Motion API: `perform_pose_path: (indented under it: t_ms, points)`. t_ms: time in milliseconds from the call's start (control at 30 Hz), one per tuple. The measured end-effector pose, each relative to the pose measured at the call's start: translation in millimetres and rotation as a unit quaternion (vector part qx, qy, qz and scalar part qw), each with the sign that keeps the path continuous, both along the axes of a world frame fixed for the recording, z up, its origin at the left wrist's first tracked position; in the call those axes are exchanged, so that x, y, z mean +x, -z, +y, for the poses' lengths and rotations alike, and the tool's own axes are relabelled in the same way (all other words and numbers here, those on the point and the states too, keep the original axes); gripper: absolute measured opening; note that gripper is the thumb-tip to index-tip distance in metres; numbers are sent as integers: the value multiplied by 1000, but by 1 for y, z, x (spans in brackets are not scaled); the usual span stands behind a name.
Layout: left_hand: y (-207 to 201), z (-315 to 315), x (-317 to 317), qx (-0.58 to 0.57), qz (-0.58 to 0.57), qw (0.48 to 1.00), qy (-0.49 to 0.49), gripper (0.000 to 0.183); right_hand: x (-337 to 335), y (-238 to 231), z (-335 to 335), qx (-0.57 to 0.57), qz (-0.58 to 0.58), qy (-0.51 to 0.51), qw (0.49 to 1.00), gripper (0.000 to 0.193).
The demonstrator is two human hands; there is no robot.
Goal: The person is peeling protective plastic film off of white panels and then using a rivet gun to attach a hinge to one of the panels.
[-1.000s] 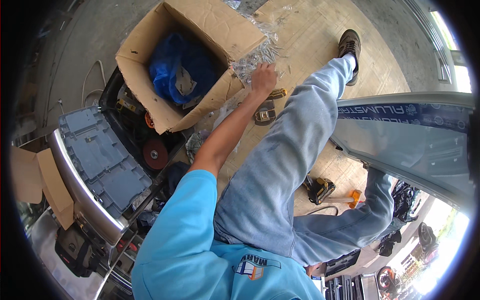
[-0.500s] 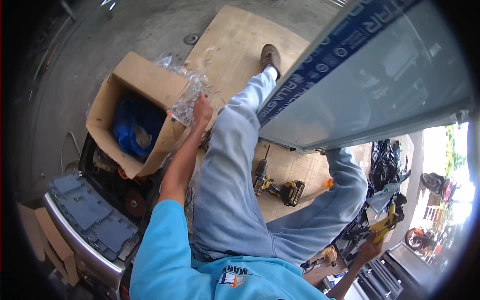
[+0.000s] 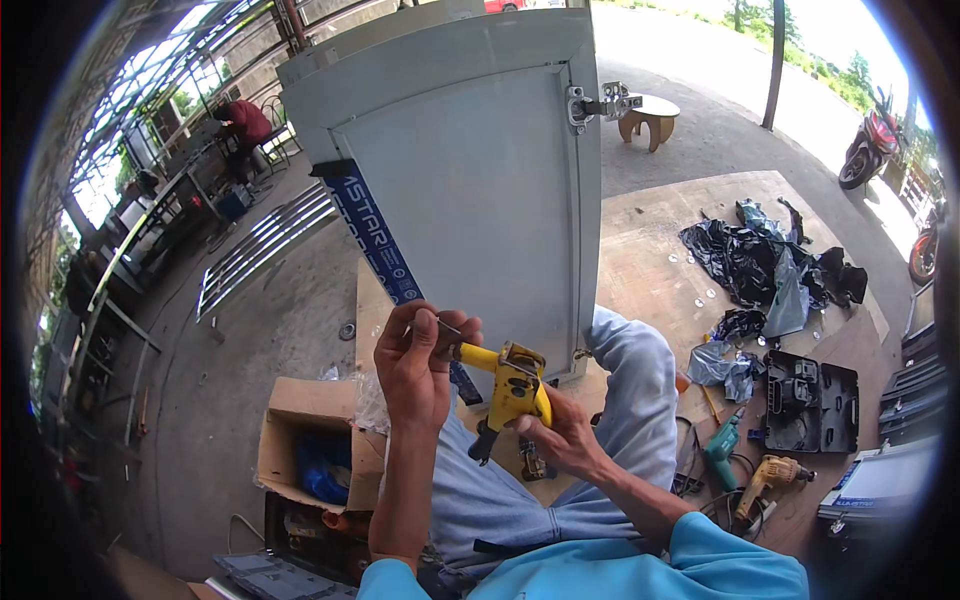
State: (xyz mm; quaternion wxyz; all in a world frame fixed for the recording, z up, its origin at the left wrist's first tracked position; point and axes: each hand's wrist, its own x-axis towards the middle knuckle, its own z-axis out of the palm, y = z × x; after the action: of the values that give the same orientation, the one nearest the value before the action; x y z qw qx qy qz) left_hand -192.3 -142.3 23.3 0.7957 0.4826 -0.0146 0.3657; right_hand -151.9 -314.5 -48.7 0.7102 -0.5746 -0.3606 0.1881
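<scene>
My right hand (image 3: pixel 568 438) is wrapped round a yellow hand riveter (image 3: pixel 518 388), held up over my lap with its nose pointing left. At that nose, the fingers of my left hand (image 3: pixel 415 365) pinch a thin metal pin that looks like a rivet (image 3: pixel 450 327). I cannot tell whether the pin's end sits inside the nose. Just beyond both hands, a framed light-grey door panel (image 3: pixel 470 190) stands upright between my legs, carrying blue printed tape (image 3: pixel 375 232) on its left side and a metal hinge (image 3: pixel 590 107) at the upper right.
To the left are a cardboard box (image 3: pixel 280 425) with blue plastic inside and clear plastic (image 3: pixel 372 400). On the right lie black plastic sheeting (image 3: pixel 735 258), a green drill (image 3: pixel 720 452), a yellow power tool (image 3: pixel 770 485) and an open black case (image 3: pixel 812 400). Another person (image 3: pixel 245 125) sits far left.
My left hand has left the clear plastic beside the box and come up holding the pin. My right hand has brought the riveter in from the far right. The view has tilted up.
</scene>
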Motion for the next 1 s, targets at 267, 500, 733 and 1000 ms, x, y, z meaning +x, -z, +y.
perform_pose_path:
  t_ms: [267, 500, 733, 1000]
  points:
    - [-4, -49, 25, -80, 15, 990, 117, 11, 10, 5, -43, 52, 24, 47, 997, 36]
    - [-1, -64, 59, -84, 66, 983, 147, 12, 22, 3, -61, 58, 132, 60, 988, 40]
    - [6, -50, 71, -48, 48, 986, 154, 13, 35, 11, -51, 87, 155, 33, 984, 42]
    - [31, -52, 68, -66, 71, 982, 162, 12, 40, 22, -55, 117, 231, -9, 966, 38]
